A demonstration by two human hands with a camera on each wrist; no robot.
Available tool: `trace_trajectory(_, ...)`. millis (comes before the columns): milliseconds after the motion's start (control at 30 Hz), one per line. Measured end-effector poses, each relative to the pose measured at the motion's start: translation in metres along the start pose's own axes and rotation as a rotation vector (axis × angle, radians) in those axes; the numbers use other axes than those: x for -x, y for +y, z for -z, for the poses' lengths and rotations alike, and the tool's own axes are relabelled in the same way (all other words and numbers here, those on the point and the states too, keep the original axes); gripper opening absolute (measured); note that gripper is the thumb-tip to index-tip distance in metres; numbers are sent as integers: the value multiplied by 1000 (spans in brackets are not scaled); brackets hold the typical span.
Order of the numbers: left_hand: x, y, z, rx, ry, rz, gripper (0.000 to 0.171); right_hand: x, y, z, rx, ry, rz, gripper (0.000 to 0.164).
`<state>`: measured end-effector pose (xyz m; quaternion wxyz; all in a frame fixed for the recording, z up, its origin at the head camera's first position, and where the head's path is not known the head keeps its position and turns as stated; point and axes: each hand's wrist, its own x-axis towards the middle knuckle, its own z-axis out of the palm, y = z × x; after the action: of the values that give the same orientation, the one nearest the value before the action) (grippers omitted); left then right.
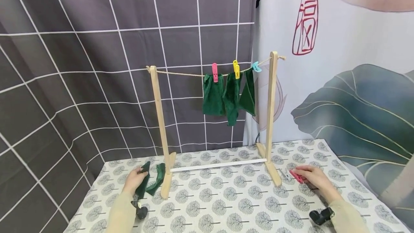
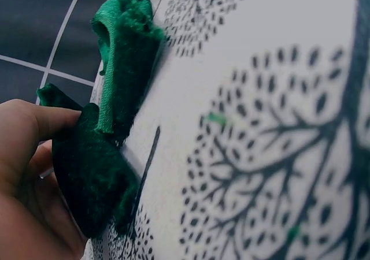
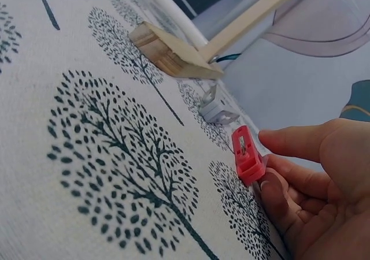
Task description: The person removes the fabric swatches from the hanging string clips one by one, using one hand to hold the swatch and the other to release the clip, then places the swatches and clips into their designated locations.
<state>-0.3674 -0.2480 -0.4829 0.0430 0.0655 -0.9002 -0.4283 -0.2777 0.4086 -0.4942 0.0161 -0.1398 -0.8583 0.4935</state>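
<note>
A dark green cloth point(image 2: 89, 173) is pinched edge-on in the fingers of the left hand point(image 1: 134, 180), just above or against the table; its outline is hard to make out in the dim left-wrist view, and some of the fingertips are hidden behind it. A red clothespin point(image 3: 247, 156) is held at the fingertips of the right hand point(image 1: 316, 179); part of it is covered by those fingers, so how firmly it is squeezed cannot be told. Just beyond the left fingertips a second green piece point(image 1: 158, 179) is seen, lying curled near the foot of a wooden rack point(image 1: 158, 114). Just past the right fingertips, by the other foot of the rack, a pale grey clothespin point(image 3: 217, 108) is shown, barely made out from the head. Between the two hands, farther off and higher than the fingers, a cord point(image 1: 184, 74) is strung across the rack, and from it three green pieces point(image 1: 213, 98) are hung, partly overlapping, by a pink clip point(image 1: 215, 72), a yellow clip point(image 1: 236, 69) and a blue clip point(image 1: 256, 67); their top edges are partly covered by the clips. Beneath the fingers a tree-patterned tablecloth point(image 1: 223, 193) is spread, its near side cut off by the frame, as are both sleeves point(image 1: 121, 213).
</note>
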Motion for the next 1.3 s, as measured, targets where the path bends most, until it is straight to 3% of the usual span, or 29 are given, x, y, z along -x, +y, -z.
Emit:
trace_trajectory(267, -2, 5, 8, 33, -14, 14, 46, -1, -9, 2, -3, 2, 27, 66)
trace_trajectory(533, 1, -1, 20, 55, -17, -20, 47, -4, -10, 3, -57, -33, 38, 63)
trace_trajectory(767, 7, 13, 36, -23, 23, -40, 47, 1, -12, 9, -49, -27, 33, 65)
trace_trajectory(933, 13, 55, 55, 20, 150, -117, 40, 7, -42, 21, 21, -4, 165, 62)
trace_trajectory(1067, 16, 104, 69, 141, 266, -230, 32, 12, -81, 34, -62, 60, 312, 56)
trace_trajectory(1200, 20, 148, 74, 359, 275, -332, 31, 23, -125, 45, -156, 102, 431, 38)
trace_trajectory(1300, 25, 172, 77, 486, 262, -403, 30, 31, -154, 49, -156, 104, 478, 34)
